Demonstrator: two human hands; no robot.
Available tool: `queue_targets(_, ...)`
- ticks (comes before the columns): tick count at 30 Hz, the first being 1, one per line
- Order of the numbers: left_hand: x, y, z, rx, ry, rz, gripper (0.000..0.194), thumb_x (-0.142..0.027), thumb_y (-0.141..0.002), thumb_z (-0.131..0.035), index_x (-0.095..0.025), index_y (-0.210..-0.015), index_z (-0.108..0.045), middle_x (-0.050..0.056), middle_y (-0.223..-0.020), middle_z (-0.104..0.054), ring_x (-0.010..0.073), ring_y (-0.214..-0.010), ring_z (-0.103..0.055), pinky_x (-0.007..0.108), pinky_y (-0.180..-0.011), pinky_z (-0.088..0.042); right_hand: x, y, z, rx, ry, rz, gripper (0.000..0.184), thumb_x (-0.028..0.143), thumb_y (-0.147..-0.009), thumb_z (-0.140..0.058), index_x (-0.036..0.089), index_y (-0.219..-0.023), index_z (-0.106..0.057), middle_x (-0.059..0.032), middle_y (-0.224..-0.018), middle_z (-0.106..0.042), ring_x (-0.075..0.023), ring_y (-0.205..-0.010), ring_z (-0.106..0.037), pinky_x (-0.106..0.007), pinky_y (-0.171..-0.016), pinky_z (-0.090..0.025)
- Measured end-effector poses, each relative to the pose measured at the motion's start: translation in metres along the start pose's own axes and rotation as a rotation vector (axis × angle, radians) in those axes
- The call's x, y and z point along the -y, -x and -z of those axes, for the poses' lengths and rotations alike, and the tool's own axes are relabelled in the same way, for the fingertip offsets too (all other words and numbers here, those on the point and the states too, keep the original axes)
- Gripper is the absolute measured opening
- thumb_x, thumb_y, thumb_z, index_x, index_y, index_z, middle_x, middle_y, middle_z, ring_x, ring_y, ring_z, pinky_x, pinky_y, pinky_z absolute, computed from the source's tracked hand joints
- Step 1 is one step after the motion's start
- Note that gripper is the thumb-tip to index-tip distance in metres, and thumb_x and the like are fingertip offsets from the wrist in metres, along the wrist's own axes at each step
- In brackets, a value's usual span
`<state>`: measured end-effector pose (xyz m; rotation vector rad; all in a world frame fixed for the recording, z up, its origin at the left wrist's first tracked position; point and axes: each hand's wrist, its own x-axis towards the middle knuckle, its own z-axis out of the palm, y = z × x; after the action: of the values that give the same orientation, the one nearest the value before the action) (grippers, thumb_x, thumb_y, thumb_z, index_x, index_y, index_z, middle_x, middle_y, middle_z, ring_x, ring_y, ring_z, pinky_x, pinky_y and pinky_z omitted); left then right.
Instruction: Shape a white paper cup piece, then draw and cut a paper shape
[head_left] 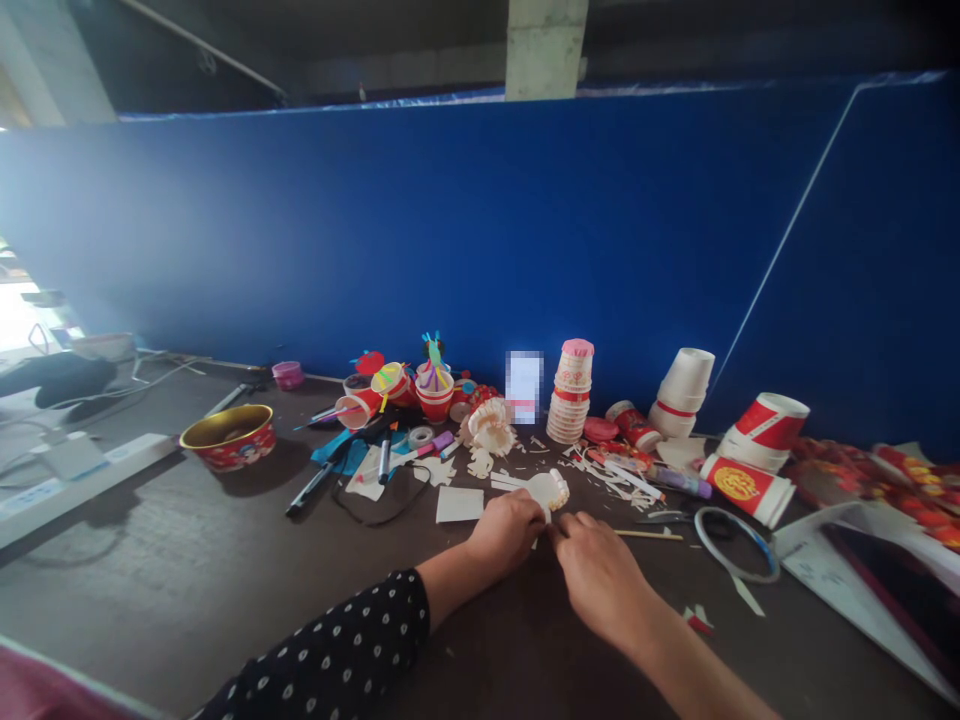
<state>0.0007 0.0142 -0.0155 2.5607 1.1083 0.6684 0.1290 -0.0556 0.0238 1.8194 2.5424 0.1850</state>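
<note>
Pinching the narrow lower end of a white paper piece (546,489), I have my left hand (510,525) closed on it, fingertips drawn together. My right hand (600,570) meets it there with fingers bent inward; its thumb is hidden, so I cannot tell whether that grip is pinching or merely resting against the paper.

I take the tall cup stack (570,405), the one with the pink top, as my landmark. The paper piece is on my side of it, low over the table (150,580). Its upper part spreads out pale and rounded, and the far right edge looks curled or ruffled, so I judge that some shaping is done. The lower end is under my fingers, and I cannot tell how much is left to do there.

To the left of the stack sits a ruffled paper form (491,430), which seems further worked than my piece. Nearer me and left of the stack lies a flat white card (460,505), apparently unused. Cut paper strips (607,475) are scattered just right of the stack, and a thin stick (652,535) lies in front of them.

My forearms come in from both sides, the left one sleeved to near the wrist, the right one bare, and both wrists hang low, knuckles up, with the hands angled toward each other.
</note>
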Motion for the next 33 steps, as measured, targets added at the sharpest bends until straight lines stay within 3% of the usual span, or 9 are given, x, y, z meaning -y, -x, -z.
queue_targets(13, 0.002, 0.001, -0.001, -0.045, 0.040, 0.018, 0.011, -0.017, -0.074, -0.054, -0.015, -0.071, -0.063, 0.005, -0.074, -0.061, 0.0160, -0.072, -0.055, 0.024, -0.067, -0.042, -0.006, -0.002, -0.001, -0.008, -0.042, 0.014, 0.036, 0.003, -0.077, -0.035, 0.014, -0.098, -0.063, -0.0124, -0.096, -0.061, -0.0236, -0.090, -0.052, -0.033, -0.075, -0.039)
queue_targets(26, 0.006, -0.003, -0.001, -0.016, 0.054, 0.034, 0.016, -0.015, -0.075, -0.051, -0.016, -0.074, -0.067, 0.004, -0.074, -0.063, 0.0163, -0.074, -0.055, 0.024, -0.069, -0.041, -0.005, -0.003, -0.002, -0.020, -0.055, -0.007, 0.037, 0.003, -0.076, -0.034, 0.014, -0.096, -0.064, -0.0124, -0.100, -0.061, -0.0230, -0.092, -0.052, -0.032, -0.076, -0.039)
queue_targets(33, 0.001, -0.003, 0.001, 0.007, -0.002, 0.055, 0.019, -0.015, -0.076, -0.048, -0.016, -0.070, -0.066, 0.004, -0.074, -0.061, 0.0157, -0.073, -0.054, 0.023, -0.068, -0.040, -0.021, -0.006, -0.006, -0.041, -0.215, -0.044, 0.034, 0.008, -0.080, -0.035, 0.017, -0.098, -0.062, -0.0088, -0.093, -0.065, -0.0182, -0.088, -0.058, -0.025, -0.077, -0.038)
